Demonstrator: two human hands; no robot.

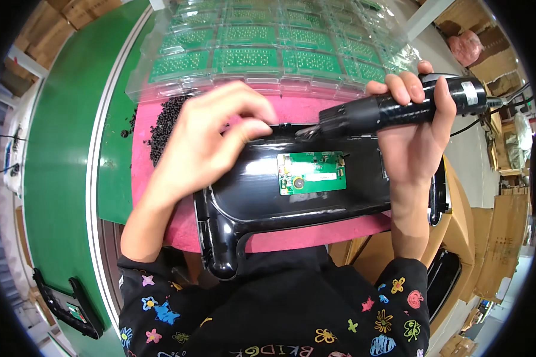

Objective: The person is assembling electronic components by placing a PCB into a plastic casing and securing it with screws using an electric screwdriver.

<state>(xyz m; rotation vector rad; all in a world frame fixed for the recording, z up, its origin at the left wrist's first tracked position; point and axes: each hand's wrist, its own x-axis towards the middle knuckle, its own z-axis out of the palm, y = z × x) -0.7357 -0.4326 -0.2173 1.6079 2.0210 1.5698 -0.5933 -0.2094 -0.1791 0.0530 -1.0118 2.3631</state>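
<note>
My right hand (414, 128) is wrapped round a black electric screwdriver (375, 116), held nearly level with its bit end toward the left. Slightly blurred, my left hand (211, 134) is closed, thumb and fingertips drawn together just left of the bit. Whatever those fingertips hold, if anything, is too small to make out. Beneath both hands lies a glossy black plastic housing (250, 193) with a rounded grip at its lower left. A green circuit board (311, 172) with a small round part sits in the middle of the housing. The screwdriver's tip is over the housing's far edge.
Stacked clear trays (244, 80) of green boards stand behind the pink mat (315, 239). A heap of small black pieces (167, 122) lies at its left. Another black housing (71, 306) rests on the green surface (59, 178) at left. Cardboard boxes (488, 244) stand at right.
</note>
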